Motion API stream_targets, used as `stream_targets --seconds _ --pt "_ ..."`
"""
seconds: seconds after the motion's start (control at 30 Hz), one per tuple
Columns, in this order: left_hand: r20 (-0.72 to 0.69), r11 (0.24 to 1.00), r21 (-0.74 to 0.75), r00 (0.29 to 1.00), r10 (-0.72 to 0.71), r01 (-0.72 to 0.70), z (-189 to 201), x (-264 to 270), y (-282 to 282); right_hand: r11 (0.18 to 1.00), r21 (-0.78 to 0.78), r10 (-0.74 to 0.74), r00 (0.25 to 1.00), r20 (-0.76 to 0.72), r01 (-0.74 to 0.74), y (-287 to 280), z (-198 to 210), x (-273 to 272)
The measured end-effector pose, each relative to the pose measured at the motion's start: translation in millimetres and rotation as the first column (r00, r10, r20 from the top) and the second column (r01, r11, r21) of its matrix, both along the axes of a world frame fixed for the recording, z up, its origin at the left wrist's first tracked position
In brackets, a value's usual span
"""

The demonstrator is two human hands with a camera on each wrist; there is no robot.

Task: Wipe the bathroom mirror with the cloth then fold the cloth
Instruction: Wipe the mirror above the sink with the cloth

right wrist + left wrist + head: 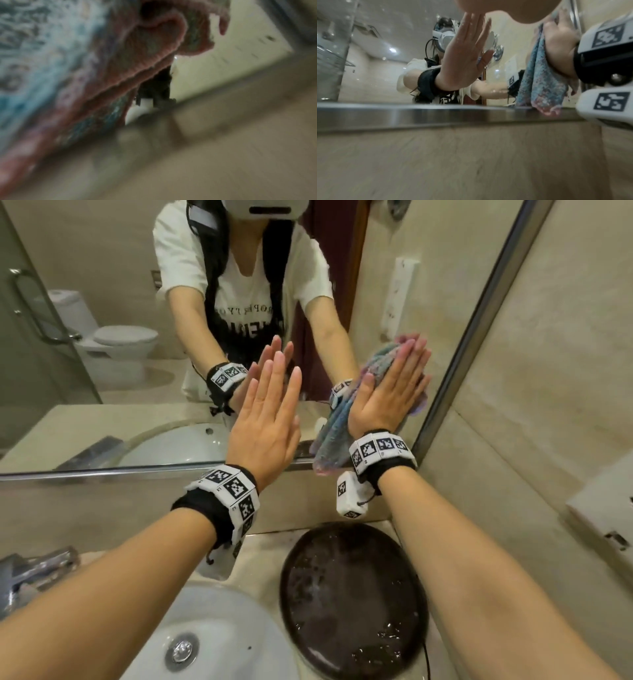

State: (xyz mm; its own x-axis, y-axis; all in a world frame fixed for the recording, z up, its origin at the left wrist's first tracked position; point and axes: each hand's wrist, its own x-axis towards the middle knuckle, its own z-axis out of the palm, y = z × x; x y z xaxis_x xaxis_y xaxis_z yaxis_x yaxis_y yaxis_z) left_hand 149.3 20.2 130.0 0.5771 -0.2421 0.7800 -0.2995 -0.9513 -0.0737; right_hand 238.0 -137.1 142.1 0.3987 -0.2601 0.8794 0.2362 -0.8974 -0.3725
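The right hand (387, 398) is pressing the cloth (334, 436) flat-fingered against the mirror (102, 371); the left hand (265, 419) is resting released on the glass. The blurred right wrist view is perhaps showing only cloth folds.

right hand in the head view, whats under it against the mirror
Under the flat right hand is a blue-and-pink cloth, pressed against the mirror near its right frame. The cloth's lower end hangs past the wrist. The glass behind the cloth is covered, so its state cannot be seen.

The cloth (337, 419) under the right hand (388, 392) looks soft and fuzzy. The mirror (102, 302) is shiny glass. Its frame (102, 472) below the hands is smooth shiny metal.
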Motion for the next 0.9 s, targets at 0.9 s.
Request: stream_targets --seconds 0.9 --pt "-0.063 0.997 -0.052 0.997 0.049 -0.053 -15.8 -3.8 -7.3 0.955 -0.295 0.009 0.998 0.069 0.012 -51.4 32.6 13.5"
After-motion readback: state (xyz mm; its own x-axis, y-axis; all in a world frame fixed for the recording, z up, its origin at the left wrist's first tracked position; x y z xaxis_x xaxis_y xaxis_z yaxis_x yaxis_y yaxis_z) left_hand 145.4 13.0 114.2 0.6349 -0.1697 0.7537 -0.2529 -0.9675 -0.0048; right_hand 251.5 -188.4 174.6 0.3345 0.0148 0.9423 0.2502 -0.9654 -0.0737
